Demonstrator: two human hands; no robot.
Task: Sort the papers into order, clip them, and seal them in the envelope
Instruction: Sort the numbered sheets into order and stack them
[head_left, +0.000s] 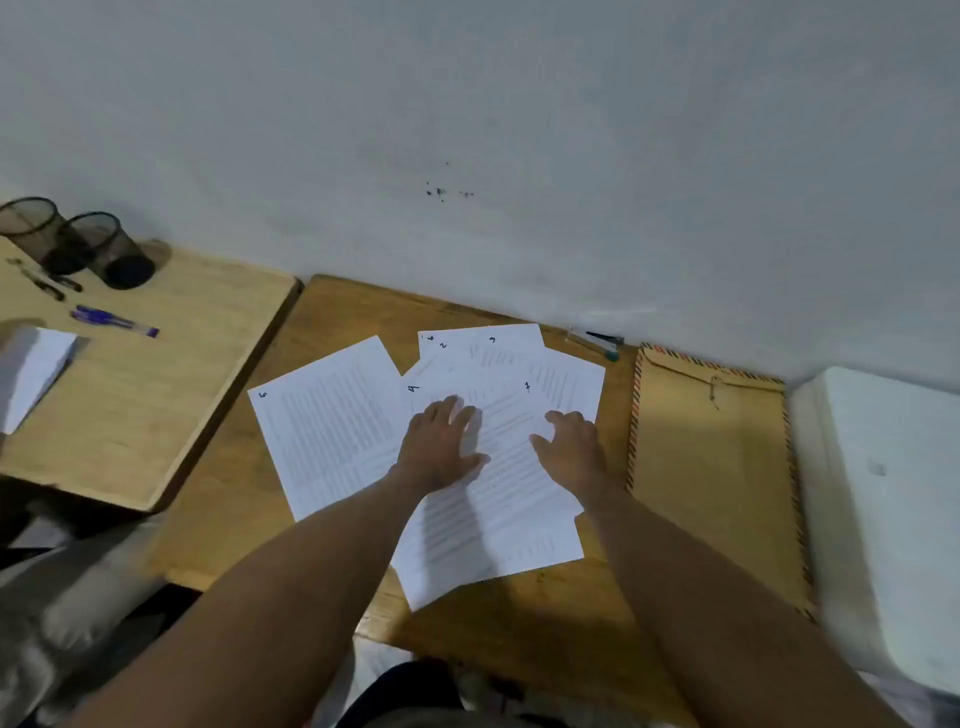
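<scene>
Several printed white sheets with handwritten corner numbers lie fanned in a loose pile (498, 499) on the wooden desk (228, 499). One sheet marked 5 (327, 421) lies apart to the left. My left hand (441, 447) rests flat on the pile with fingers spread. My right hand (571, 447) touches the pile's right side, fingers loosely bent. A brown envelope (711, 478) with a striped border and string tie lies flat to the right of the papers. No clip is visible.
A second desk (130, 395) on the left carries two mesh pen cups (111, 249), blue pens (114, 319) and a white paper stack (31, 374). A pen (602, 345) lies by the wall. A white box-like object (883, 509) sits at the right.
</scene>
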